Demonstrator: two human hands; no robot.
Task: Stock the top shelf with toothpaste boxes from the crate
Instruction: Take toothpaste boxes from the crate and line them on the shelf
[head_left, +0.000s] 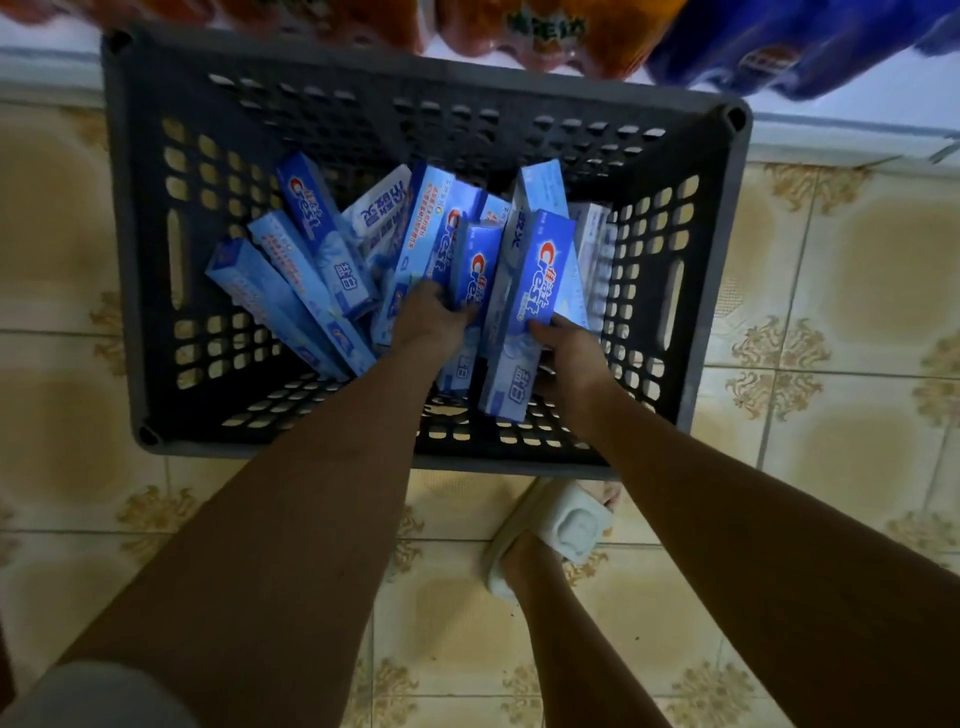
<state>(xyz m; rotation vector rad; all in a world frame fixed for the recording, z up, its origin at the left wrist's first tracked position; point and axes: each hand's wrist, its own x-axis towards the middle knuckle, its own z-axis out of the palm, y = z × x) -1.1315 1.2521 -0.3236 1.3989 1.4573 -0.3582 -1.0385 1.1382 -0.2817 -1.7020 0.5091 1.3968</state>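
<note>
Here, both hands (569, 358) on toothpaste boxes (524, 312) inside crate (156, 260)

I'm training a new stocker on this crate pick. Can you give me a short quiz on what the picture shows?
1. True or false: both hands are inside the crate.
2. What does the right hand grip?
A. a toothpaste box
B. the crate's rim
C. nothing
3. Fill in: the crate stands on a ____ floor.

Key:
1. True; the left hand grips among the toothpaste boxes.
2. A, the Crest box.
3. Tiled.
</note>
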